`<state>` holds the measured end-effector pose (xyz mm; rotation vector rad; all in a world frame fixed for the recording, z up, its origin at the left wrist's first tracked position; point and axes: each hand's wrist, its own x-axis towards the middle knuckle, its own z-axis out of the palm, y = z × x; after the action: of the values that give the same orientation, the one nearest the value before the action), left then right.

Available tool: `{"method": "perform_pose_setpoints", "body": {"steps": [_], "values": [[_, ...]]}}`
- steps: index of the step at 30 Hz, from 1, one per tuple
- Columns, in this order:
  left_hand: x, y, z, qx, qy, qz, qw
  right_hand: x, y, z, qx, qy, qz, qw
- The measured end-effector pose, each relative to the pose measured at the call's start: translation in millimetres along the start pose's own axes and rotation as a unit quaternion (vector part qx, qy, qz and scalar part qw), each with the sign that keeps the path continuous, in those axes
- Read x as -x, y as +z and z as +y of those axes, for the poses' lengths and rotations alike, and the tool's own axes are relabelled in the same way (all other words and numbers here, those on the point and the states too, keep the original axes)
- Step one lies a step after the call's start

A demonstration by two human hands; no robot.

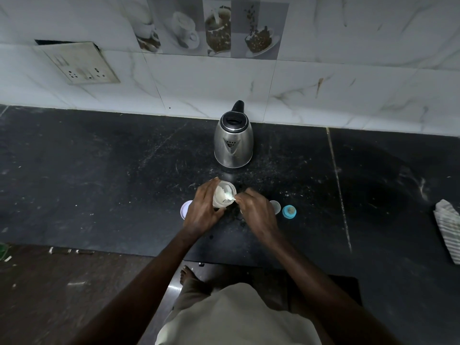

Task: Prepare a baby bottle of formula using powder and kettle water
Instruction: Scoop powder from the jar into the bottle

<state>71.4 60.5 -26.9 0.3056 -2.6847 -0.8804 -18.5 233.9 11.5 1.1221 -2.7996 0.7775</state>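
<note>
White powder lies in the tilted tub that the left hand grips in front of the steel kettle, the right hand pinching a scoop at its mouth; I judge scooping underway, water not yet poured, the blue teat lying apart.

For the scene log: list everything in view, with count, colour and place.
kettle: one, steel, black lid, by the wall
container: one, translucent, white powder inside, centre of counter
scoop: one, white, at container's mouth
lid: one, white, left of container
cap: one, white, right of container
teat ring: one, blue, right of cap
cloth: one, striped, counter's right edge
socket plate: one, off-white, wall, upper left
left hand: one, grips container
right hand: one, fingers pinch scoop
</note>
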Motion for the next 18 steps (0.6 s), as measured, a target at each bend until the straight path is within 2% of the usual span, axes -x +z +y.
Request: {"method": "perform_pose_setpoints", "body": {"steps": [8,13,18], "values": [[-2.9,0.5,-1.3,-0.005,-0.005,-0.002,1.000,0.2,4.7,5.2,-0.011,-0.023,0.014,1.000],[-6.7,0.3,-0.2,-0.008,-0.001,0.008,1.000,-5.5,2.6,12.5,-0.092,0.037,0.005,0.995],[-9.6,3.3,-0.4,-0.005,0.002,0.016,1.000,-3.8,0.5,10.6,-0.021,-0.024,-0.004,0.999]]}}
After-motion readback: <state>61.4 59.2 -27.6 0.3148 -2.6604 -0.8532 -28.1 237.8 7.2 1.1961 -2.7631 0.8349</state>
